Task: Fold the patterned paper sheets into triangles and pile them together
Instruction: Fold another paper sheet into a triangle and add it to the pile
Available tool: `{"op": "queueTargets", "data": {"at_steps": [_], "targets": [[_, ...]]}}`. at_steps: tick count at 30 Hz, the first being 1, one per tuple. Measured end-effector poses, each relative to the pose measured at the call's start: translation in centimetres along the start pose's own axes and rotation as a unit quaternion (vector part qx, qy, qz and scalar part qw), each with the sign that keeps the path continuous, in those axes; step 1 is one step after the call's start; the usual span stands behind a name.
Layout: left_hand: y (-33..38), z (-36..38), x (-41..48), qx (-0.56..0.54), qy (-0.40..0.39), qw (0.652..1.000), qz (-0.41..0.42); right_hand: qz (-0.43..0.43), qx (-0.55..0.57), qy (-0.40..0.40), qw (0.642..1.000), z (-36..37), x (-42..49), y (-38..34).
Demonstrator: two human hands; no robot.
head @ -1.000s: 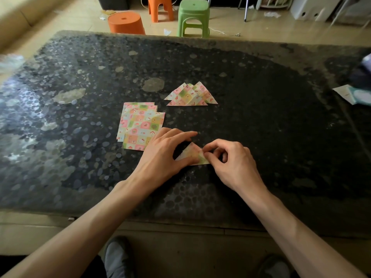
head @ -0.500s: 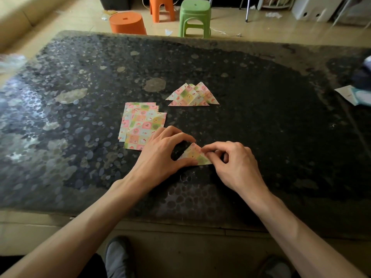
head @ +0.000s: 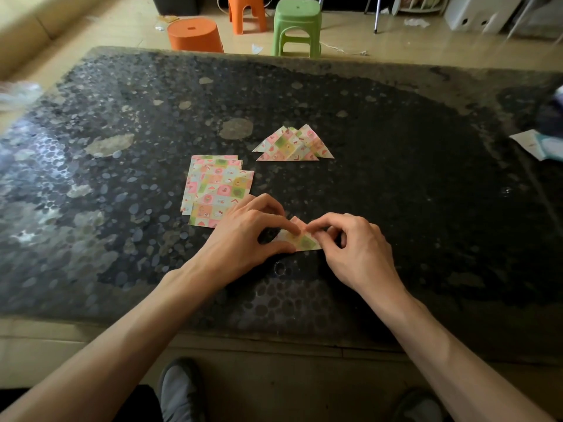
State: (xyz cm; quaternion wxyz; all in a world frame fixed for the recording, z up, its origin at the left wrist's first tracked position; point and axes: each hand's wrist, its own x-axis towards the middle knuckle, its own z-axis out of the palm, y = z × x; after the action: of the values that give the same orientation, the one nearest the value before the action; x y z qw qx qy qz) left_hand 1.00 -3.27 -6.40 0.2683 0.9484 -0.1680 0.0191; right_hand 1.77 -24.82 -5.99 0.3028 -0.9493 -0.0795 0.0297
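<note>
**Table** [head: 426, 184]: dark, pebble-patterned top. The person is at the near edge.

**Folded triangle** [head: 306, 242]: patterned paper lying flat on the table, a little in from the middle of the near edge, apex toward the far edge. Both hands are on it.

**Left hand** [head: 240, 239]: fingers curled. The index tip presses near the apex and the thumb sits against the triangle's near-left edge, so the paper is held between the two.

**Right hand** [head: 359, 254]: fingers curled. The index and thumb tips pinch the triangle's right side. The hands are close together, with the index tips almost meeting over the paper.

**Stack of flat sheets** [head: 217, 190]: unfolded squares, slightly fanned, left of the triangle and nearer the table's centre. The left hand's knuckles overlap its near-right corner in view; whether they touch cannot be told.

**Pile of triangles** [head: 292, 146]: several folded pieces overlapping, apexes toward the far edge. It lies about the table's centre, just beyond and right of the stack and well apart from the hands.

**Right edge:** pale papers [head: 537, 144].

**Floor past the far edge:** green stool [head: 297, 25] and round orange stool [head: 195, 35].

**Below the near edge:** grey shoe [head: 179, 391].
</note>
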Motion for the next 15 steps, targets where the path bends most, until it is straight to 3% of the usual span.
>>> {"op": "queueTargets", "data": {"at_steps": [15], "targets": [[0.43, -1.17, 0.28, 0.036, -0.043, 0.998, -0.034, -0.023, -0.016, -0.027, 0.999, -0.47, -0.11, -0.33]]}}
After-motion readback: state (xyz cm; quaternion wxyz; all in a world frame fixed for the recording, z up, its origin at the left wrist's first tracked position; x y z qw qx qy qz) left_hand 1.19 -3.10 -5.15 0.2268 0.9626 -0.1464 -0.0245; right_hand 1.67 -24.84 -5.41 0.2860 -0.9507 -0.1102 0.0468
